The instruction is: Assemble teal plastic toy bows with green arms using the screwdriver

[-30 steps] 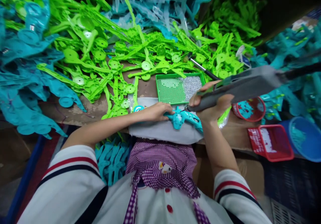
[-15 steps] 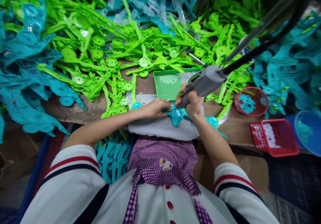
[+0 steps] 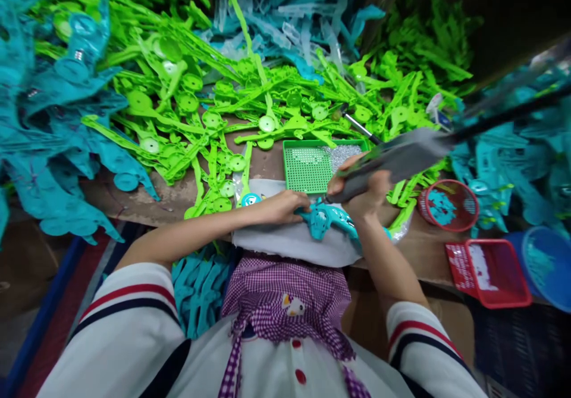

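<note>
A teal plastic toy part (image 3: pixel 328 218) lies on a grey cloth pad (image 3: pixel 289 240) at the near edge of the bench. My left hand (image 3: pixel 283 206) presses down on its left end. My right hand (image 3: pixel 363 193) grips a grey powered screwdriver (image 3: pixel 392 161), tilted low to the right, with its tip on the part. A black cable runs from the tool toward the upper right. Just behind the hands sits a green perforated tray (image 3: pixel 307 169) with small silver screws at its right side.
Heaps of bright green plastic parts (image 3: pixel 214 106) cover the bench behind; teal parts (image 3: pixel 49 142) pile at left and right. A round red basket (image 3: pixel 448 204), a square red basket (image 3: pixel 488 273) and a blue tub (image 3: pixel 546 264) stand at right. More teal parts (image 3: pixel 198 288) lie below the bench.
The screwdriver swung from low to steeply upright and back down to a low tilt; its tip stayed on the teal part. My left hand kept its place. The view shifted slightly.
</note>
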Action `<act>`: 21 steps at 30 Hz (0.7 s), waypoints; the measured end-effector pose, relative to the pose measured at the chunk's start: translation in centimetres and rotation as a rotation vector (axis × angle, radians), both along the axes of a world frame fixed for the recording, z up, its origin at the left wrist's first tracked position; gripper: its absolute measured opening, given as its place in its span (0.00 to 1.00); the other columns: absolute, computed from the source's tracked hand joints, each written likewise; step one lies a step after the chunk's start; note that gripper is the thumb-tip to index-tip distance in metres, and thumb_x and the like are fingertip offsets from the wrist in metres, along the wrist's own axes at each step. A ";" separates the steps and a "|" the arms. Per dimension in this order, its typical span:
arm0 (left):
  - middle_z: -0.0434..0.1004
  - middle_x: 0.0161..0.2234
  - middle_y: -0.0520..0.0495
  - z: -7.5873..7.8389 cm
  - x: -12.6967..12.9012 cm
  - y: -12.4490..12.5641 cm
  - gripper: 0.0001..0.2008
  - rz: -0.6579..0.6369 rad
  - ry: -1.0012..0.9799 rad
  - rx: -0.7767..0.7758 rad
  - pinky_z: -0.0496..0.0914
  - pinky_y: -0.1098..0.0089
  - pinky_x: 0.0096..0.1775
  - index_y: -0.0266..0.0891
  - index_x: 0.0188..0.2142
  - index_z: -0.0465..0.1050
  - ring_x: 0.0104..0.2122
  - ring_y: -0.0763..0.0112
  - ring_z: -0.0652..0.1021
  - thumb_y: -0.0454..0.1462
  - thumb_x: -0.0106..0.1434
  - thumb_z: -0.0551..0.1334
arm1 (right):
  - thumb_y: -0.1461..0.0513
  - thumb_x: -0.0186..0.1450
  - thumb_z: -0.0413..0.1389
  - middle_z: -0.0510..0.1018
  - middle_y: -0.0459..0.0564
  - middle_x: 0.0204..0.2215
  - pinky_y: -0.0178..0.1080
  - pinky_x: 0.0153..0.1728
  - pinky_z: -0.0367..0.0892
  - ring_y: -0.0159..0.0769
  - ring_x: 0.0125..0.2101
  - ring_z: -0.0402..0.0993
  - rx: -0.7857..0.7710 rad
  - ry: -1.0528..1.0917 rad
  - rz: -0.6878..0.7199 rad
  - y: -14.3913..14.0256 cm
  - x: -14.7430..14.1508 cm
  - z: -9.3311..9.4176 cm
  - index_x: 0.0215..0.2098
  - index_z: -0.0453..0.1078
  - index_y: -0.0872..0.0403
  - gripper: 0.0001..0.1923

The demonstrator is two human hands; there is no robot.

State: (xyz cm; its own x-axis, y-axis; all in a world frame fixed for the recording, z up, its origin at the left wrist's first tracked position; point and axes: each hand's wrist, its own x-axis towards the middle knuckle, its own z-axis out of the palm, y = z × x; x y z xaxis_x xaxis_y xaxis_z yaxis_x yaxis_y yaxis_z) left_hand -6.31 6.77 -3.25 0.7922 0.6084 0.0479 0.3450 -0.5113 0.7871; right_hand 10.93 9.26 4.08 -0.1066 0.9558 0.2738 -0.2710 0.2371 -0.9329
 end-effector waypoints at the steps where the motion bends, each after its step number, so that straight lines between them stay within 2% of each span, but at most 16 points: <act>1: 0.78 0.42 0.42 0.1 0.0 0.0 0.07 -0.002 -0.003 -0.001 0.69 0.68 0.44 0.37 0.41 0.76 0.43 0.65 0.78 0.31 0.62 0.63 | 0.32 0.55 0.55 0.66 0.38 0.11 0.34 0.10 0.58 0.29 0.09 0.62 0.051 0.048 -0.052 1.3 -0.5 0.4 0.29 0.69 0.48 0.29; 3: 0.78 0.42 0.42 0.1 0.0 0.0 0.07 0.001 0.006 -0.006 0.69 0.68 0.44 0.36 0.41 0.76 0.43 0.65 0.78 0.31 0.61 0.64 | 0.31 0.55 0.53 0.64 0.37 0.12 0.34 0.11 0.58 0.28 0.10 0.62 0.128 0.095 -0.178 4.3 -1.8 0.4 0.28 0.68 0.47 0.30; 5: 0.78 0.43 0.42 0.1 0.1 0.0 0.07 0.020 0.024 -0.010 0.69 0.68 0.44 0.37 0.41 0.77 0.43 0.65 0.78 0.31 0.61 0.65 | 0.33 0.55 0.56 0.63 0.37 0.13 0.33 0.11 0.57 0.27 0.10 0.62 0.130 0.003 -0.264 7.2 -3.2 -0.6 0.26 0.67 0.48 0.29; 8: 0.78 0.44 0.42 -0.2 0.1 0.0 0.08 0.017 0.049 -0.013 0.70 0.68 0.45 0.38 0.41 0.76 0.44 0.64 0.78 0.32 0.61 0.66 | 0.33 0.60 0.51 0.64 0.39 0.16 0.34 0.15 0.61 0.29 0.14 0.68 0.138 -0.148 -0.234 9.9 -4.3 -3.0 0.29 0.67 0.49 0.29; 11: 0.77 0.46 0.42 -0.3 0.1 0.1 0.08 -0.004 0.046 -0.022 0.69 0.68 0.46 0.38 0.42 0.76 0.46 0.64 0.78 0.33 0.62 0.66 | 0.33 0.63 0.46 0.67 0.41 0.19 0.35 0.18 0.65 0.31 0.18 0.73 0.161 -0.162 -0.179 10.8 -4.1 -4.9 0.33 0.68 0.49 0.31; 13: 0.77 0.46 0.41 -0.3 0.0 0.1 0.08 -0.007 0.039 -0.034 0.69 0.68 0.47 0.37 0.43 0.76 0.46 0.63 0.78 0.33 0.63 0.66 | 0.33 0.63 0.45 0.68 0.42 0.21 0.35 0.19 0.66 0.31 0.20 0.74 0.175 -0.165 -0.160 10.9 -3.7 -5.5 0.34 0.69 0.49 0.31; 18: 0.77 0.45 0.41 -0.3 0.0 0.2 0.07 -0.015 0.033 -0.042 0.69 0.67 0.46 0.37 0.42 0.76 0.46 0.63 0.77 0.34 0.64 0.65 | 0.32 0.59 0.50 0.68 0.43 0.23 0.36 0.20 0.66 0.32 0.21 0.74 0.202 -0.199 -0.153 11.2 -3.6 -6.0 0.36 0.68 0.48 0.31; 21: 0.77 0.45 0.40 -0.4 0.0 0.2 0.06 -0.016 0.028 -0.034 0.69 0.67 0.45 0.36 0.41 0.76 0.46 0.62 0.77 0.34 0.64 0.66 | 0.32 0.60 0.49 0.68 0.42 0.24 0.36 0.20 0.67 0.32 0.22 0.74 0.196 -0.186 -0.163 11.0 -3.8 -6.2 0.35 0.68 0.49 0.31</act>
State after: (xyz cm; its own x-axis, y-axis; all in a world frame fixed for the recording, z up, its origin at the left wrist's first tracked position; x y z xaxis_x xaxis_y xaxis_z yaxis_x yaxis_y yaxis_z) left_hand -6.29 6.96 -3.70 0.8025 0.5967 0.0049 0.3594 -0.4898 0.7943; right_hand 7.11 20.27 -2.11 -0.0223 0.8954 0.4447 -0.0435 0.4435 -0.8952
